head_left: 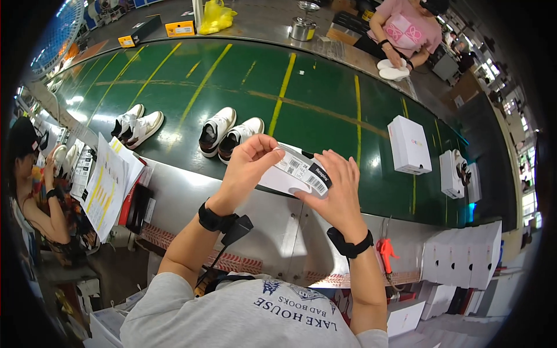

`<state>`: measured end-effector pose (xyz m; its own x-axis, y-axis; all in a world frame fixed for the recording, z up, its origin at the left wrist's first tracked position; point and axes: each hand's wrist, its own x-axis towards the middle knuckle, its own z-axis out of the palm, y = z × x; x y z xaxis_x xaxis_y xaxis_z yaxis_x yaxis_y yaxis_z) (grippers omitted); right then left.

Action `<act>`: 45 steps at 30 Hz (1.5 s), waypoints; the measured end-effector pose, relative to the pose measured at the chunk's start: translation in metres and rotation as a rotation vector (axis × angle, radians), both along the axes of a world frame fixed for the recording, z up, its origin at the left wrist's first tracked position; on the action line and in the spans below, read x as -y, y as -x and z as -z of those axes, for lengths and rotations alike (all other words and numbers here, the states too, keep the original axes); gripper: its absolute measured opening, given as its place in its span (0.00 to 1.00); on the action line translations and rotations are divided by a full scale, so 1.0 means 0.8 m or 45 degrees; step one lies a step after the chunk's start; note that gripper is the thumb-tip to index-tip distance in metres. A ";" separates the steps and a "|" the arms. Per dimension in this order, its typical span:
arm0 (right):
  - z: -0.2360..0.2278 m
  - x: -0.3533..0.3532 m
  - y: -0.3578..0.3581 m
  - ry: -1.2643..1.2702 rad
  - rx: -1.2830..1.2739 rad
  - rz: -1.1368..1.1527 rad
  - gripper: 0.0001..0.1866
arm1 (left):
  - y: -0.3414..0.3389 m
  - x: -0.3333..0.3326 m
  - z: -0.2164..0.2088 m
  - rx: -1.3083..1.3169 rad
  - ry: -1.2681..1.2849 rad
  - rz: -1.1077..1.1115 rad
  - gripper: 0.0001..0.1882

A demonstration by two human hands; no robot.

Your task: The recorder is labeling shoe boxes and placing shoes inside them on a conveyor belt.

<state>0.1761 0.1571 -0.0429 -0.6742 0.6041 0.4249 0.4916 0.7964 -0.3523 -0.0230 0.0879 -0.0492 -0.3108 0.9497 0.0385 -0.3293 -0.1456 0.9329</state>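
Observation:
A white barcode label with a black end is held up in front of me over the near edge of the green conveyor, bent in a curve. My left hand pinches its left end between thumb and forefinger. Around the right end curls my right hand, thumb low and fingers along the top. Just behind the label shows a white piece; whether it is a box or backing paper I cannot tell. Beyond my left hand, a pair of white and dark sneakers stands on the conveyor.
A second sneaker pair is farther left. Toward the right stand a white shoebox and another box beside shoes. Printed sheets hang at left. A red air gun hangs near stacked white boxes. Two co-workers handle shoes.

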 end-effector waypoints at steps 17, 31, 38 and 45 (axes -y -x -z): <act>0.003 -0.031 -0.049 0.503 -0.285 -0.082 0.09 | 0.004 0.006 0.023 -1.201 -0.157 -0.130 0.04; -0.001 -0.033 -0.060 0.499 -0.204 -0.075 0.11 | 0.002 0.004 0.038 -1.000 -0.154 -0.054 0.04; -0.001 -0.034 -0.064 0.507 -0.220 -0.071 0.11 | -0.006 0.003 0.035 -0.996 -0.154 -0.055 0.05; -0.002 -0.037 -0.071 0.468 -0.199 -0.077 0.11 | -0.013 0.000 0.038 -1.041 -0.189 -0.087 0.05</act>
